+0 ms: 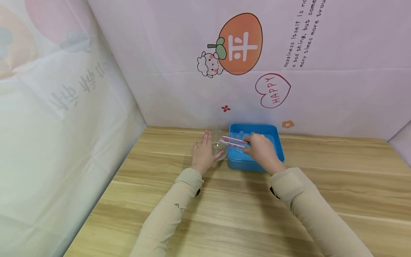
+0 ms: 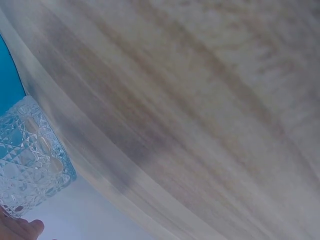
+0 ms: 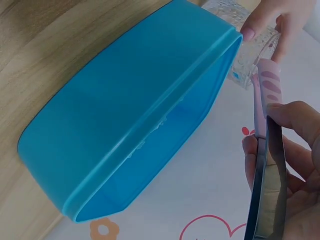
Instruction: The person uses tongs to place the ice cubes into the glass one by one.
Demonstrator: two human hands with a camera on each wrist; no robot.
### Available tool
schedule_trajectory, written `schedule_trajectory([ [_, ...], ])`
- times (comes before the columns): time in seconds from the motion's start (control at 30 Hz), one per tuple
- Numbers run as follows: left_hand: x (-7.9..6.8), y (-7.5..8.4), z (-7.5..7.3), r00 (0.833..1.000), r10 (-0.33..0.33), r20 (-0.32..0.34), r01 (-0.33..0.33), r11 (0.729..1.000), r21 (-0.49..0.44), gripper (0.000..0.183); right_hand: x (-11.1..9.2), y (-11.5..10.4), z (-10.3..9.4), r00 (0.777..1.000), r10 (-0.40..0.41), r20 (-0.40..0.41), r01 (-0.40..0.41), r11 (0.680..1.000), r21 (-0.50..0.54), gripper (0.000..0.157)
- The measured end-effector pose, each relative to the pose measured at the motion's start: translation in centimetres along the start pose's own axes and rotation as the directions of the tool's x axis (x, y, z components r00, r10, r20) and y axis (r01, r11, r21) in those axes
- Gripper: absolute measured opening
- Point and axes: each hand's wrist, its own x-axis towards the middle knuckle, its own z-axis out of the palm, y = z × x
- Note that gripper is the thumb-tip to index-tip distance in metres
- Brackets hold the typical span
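A clear cut-glass cup [image 1: 217, 145] stands on the wooden table against the left side of a blue box [image 1: 245, 164]. My left hand [image 1: 203, 152] holds the cup from its left, thumb at the near side and fingers along the far side. Between the thumb and fingers of my right hand [image 1: 261, 150] is a pair of metal tongs [image 3: 270, 175] with pink tips. These tips [image 1: 222, 140] reach over the cup's mouth; I cannot tell whether they grip anything. Small clear pieces [image 1: 239, 135] lie in the left part of the box.
The wooden table [image 1: 144, 200] meets a white printed sheet [image 1: 179, 96] right behind the box and cup. Another stretch of white sheet [image 1: 74, 150] borders the table's left side.
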Motion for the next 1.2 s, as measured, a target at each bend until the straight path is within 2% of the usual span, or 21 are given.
schedule_trajectory([
  [0.37, 0.1, 0.0, -0.1, 1.000, 0.004, 0.002, -0.004, 1.000, 0.022, 0.095, 0.2, 0.2, 0.1, 1.000, 0.014, 0.022, -0.014, 1.000, -0.001, 0.039],
  [0.77, 0.2, 0.0, -0.1, 1.000, -0.008, 0.009, 0.007, 0.999, 0.035, 0.094, 0.4, 1.9, -1.9, 0.998, 0.053, -0.016, -0.052, 0.998, 0.042, 0.040],
  [1.2, -0.1, 0.1, -0.4, 1.000, -0.004, 0.024, 0.003, 1.000, 0.030, 0.094, 0.0, 4.8, -0.5, 0.993, 0.081, 0.091, -0.077, 0.996, -0.040, 0.034],
])
